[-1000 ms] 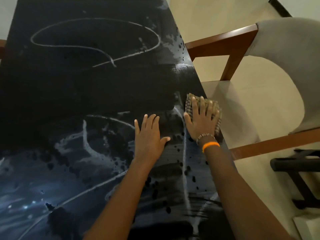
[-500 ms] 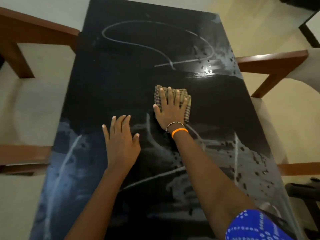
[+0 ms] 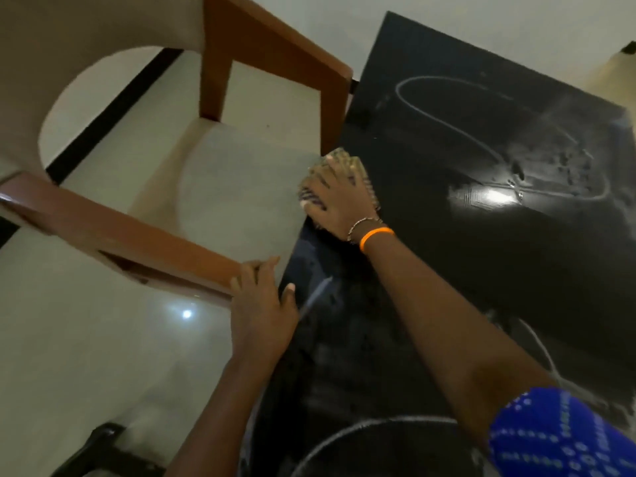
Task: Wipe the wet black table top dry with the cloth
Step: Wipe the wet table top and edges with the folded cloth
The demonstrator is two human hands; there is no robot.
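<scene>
The cloth lies folded into a small pad at the left edge of the black tabletop, right by the chair. It sits at about ten o'clock from the middle of the picture. Folded up like that, it is thick and easy to push, and it can soak up more water.

The right hand lies flat on top of the cloth with its fingers spread out straight. It is pressing down, not grabbing. A flat hand like this pushes the whole pad onto the wet top, so I think it is in the middle of a wipe along that edge.

The left hand is at about seven o'clock from the cloth. It rests flat on the near corner of the tabletop, fingers straight, holding nothing. Its fingertips reach the wooden arm of the chair. It looks like it is there to help the person lean and stay steady.

Wet streaks and drops still shine at about three o'clock from the cloth and down near the person, so there is more to dry. The chair stands tight against the tabletop at nine o'clock.
</scene>
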